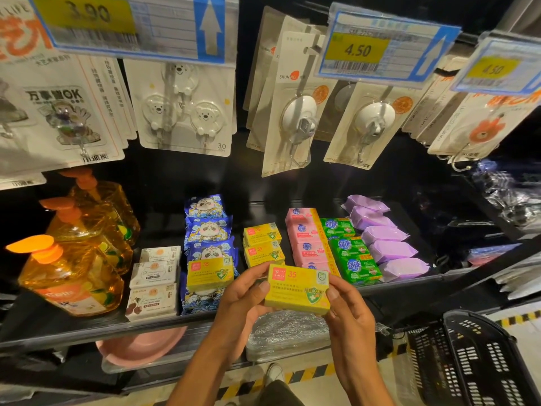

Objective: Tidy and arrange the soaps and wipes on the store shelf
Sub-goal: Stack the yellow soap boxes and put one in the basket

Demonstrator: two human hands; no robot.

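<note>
Both hands grasp one yellow soap box point(297, 289) in front of the shelf edge point(87, 332): the left hand point(243, 297) curls round its left end, the right hand point(348, 309) pinches its right end. Just left of the left hand, another yellow box point(209, 273) lies on the blue panda wipes point(209, 230). Beyond the hands sit two more yellow boxes point(262, 244), with pink soaps point(307, 238) beyond the right hand.

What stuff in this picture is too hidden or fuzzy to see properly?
All in the head view:
- Small print on the yellow soap box: too small to read.
- Front panda wipes pack: mostly covered by a second yellow box lying on it.
- Frontmost pink soap: behind the held box.
- Top-left price tag: blurred, cut by the top edge.
- Pink basin: partly hidden under the shelf edge.
</note>
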